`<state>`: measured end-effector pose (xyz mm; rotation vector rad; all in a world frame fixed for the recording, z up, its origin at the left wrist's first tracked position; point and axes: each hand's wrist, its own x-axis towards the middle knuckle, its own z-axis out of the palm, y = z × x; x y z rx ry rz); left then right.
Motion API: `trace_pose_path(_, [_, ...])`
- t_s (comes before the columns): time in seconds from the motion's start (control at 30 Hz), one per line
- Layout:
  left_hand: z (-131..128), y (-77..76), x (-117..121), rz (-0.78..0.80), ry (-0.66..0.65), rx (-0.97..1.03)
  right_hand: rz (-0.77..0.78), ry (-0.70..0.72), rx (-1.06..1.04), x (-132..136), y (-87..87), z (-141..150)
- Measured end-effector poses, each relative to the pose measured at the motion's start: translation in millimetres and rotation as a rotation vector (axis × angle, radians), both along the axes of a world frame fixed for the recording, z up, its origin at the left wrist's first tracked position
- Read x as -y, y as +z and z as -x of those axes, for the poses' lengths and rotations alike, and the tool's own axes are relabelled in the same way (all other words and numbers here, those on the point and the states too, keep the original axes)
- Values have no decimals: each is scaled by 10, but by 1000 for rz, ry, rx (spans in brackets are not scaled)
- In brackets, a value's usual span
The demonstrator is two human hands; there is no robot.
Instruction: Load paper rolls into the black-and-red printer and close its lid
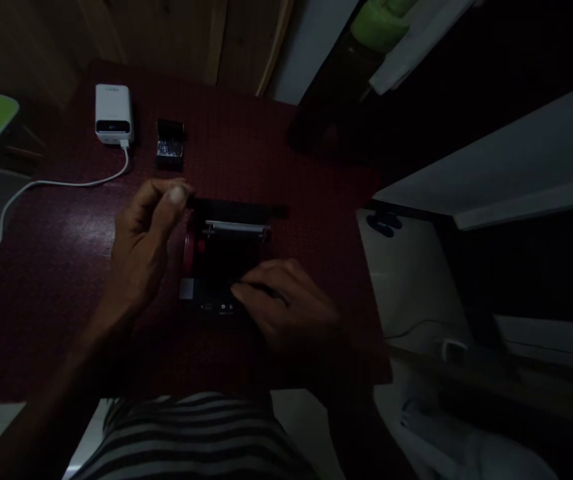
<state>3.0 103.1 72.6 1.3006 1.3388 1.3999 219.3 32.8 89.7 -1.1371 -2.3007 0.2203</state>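
Note:
A small dark machine (231, 257) with a red left side and a silver bar near its back sits on the table. It looks like a small printer with its top open, though its inside is in deep shadow. My left hand (149, 223) is at its back left corner, thumb and finger pinched at the left end of a dark bar (236, 211) along the back. Over the front right part is my right hand (286, 300), fingers closed together near the front panel's small white markings. What they hold, if anything, is hidden in the dark.
The table has a dark red patterned cover (316, 233). Behind my left hand are a white power bank (113, 110) with a white cable (66, 183) and a small black object with a shiny middle (170, 145). A green-capped bottle (379, 27) stands at the back right.

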Motion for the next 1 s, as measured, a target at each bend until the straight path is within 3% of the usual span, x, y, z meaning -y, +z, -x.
trace_pose_path(0.17, [-33, -145, 361, 148, 28, 61, -207, -173, 70, 199, -127, 63])
trace_pose_path(0.37, [-53, -233, 637, 427, -49, 193, -92, -175, 24, 235, -236, 52])
trace_pose_path(0.6, [-59, -179, 603, 420, -50, 171, 32, -149, 37, 237, -243, 35])
trace_pose_path(0.77, [-29, -219, 621, 430, -48, 203, 39, -152, -58, 208, -248, 34])
trace_pose_path(0.87, [27, -242, 699, 430, -44, 228, 67, -225, -206, 241, -284, 6])
trace_pose_path(1.0, [80, -239, 810, 448, -27, 206, 69, -452, -351, 344, -399, -90])
